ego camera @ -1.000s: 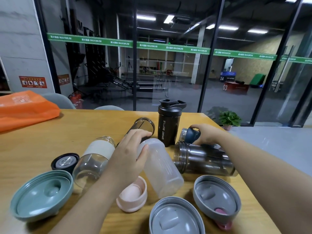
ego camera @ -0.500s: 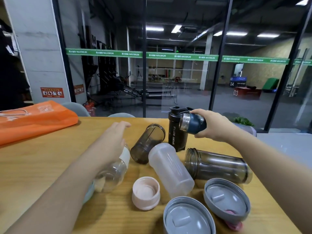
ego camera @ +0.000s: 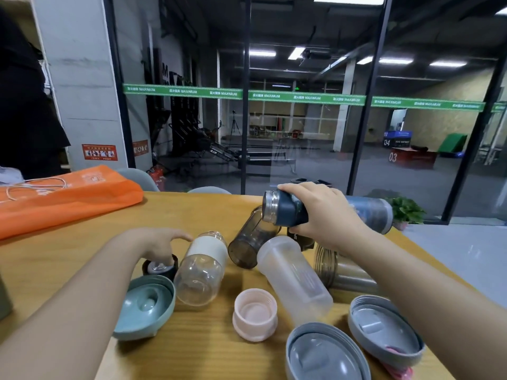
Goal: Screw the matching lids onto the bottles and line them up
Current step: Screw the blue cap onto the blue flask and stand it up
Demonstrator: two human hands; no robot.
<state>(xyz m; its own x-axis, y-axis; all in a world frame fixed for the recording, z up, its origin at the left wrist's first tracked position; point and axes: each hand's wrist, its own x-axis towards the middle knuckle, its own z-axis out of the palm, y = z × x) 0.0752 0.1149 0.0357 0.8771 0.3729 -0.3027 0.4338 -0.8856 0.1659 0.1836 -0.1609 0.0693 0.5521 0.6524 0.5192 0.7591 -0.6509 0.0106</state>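
Note:
My right hand [ego camera: 326,212] holds a dark blue bottle [ego camera: 284,209] sideways in the air, its steel mouth pointing left. My left hand [ego camera: 159,244] reaches down onto a small black lid [ego camera: 159,268] at the left, fingers touching it. Lying on the wooden table [ego camera: 197,352] are a clear bottle with a white band [ego camera: 201,272], a smoky grey bottle [ego camera: 251,239], a frosted white bottle [ego camera: 296,278] and a large smoky bottle [ego camera: 343,272]. Loose lids: teal [ego camera: 145,308], pink [ego camera: 255,314], two grey [ego camera: 326,355] [ego camera: 384,330].
An orange bag [ego camera: 65,196] with a white cable lies at the back left. A black sport bottle [ego camera: 301,239] stands mostly hidden behind my right hand. The table's right edge runs diagonally past my right arm. A glass wall and a potted plant [ego camera: 406,209] lie beyond.
My right hand has kept the blue bottle raised, tilting it more level. My left hand has dropped from above the clear bottle down to the black lid.

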